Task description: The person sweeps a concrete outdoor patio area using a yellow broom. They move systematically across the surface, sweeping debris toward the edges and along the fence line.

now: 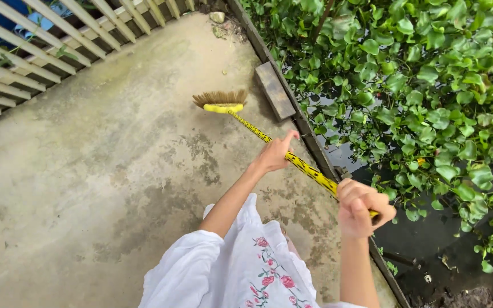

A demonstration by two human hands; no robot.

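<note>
- Concrete floor (87, 188), stained, edged by green plants (429, 85) over dark water.
- Broom (269, 140) (yellow, black-spotted), bristles down on floor near a brick (275, 90).
- Right hand (360, 208), fingers wrapped round handle's end.
- Left hand (275, 153) gripping mid-handle, forefinger raised.

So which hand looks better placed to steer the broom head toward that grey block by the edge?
Probably the left hand: it grips the yellow spotted handle lower down, nearer the broom head and the grey block. The right hand clasps the handle's top end, farthest from the bristles.
</note>
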